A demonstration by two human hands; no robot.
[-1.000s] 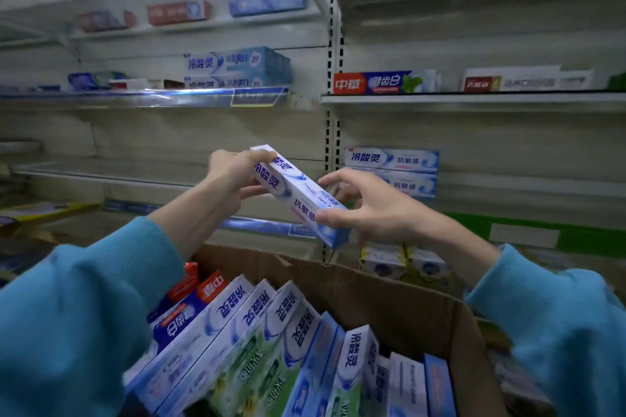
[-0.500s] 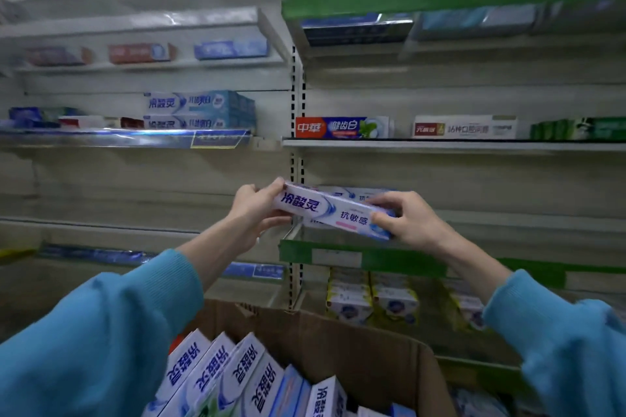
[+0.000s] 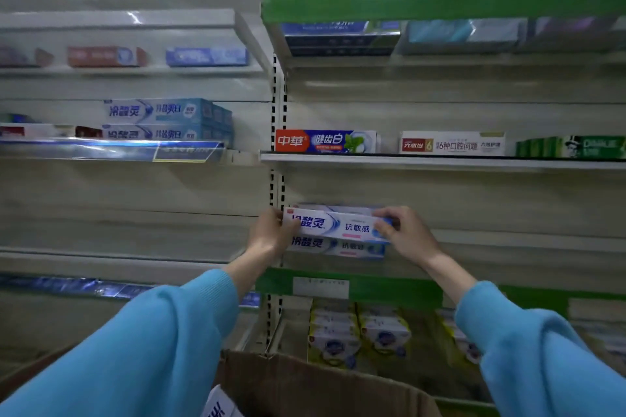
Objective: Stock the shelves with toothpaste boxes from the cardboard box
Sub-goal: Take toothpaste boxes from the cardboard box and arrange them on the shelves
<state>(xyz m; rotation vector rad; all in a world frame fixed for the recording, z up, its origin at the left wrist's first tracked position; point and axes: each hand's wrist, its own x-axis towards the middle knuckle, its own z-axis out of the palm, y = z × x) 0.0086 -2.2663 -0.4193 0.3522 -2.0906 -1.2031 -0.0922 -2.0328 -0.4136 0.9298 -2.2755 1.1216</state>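
Fingers (image 3: 384, 230) of both hands curled round the ends of one toothpaste box (image 3: 335, 224), centre of frame: left hand (image 3: 271, 234) at its left end, right hand (image 3: 404, 234) at its right. Box level, resting atop a matching box (image 3: 333, 246) on the green-edged shelf (image 3: 372, 286). Cardboard box (image 3: 305, 382), bottom centre. Blue sleeves (image 3: 152, 342), lower corners.

Two hands show near the frame's centre, the left hand (image 3: 271, 234) and the right hand (image 3: 403, 234), together holding one toothpaste box (image 3: 338, 225). One matching box (image 3: 338, 247) lies directly beneath it. Three single boxes stand in a row on the right-centre shelf (image 3: 440, 161). One cardboard box (image 3: 321, 386) sits at the bottom centre, with one carton top (image 3: 220, 408) visible inside.
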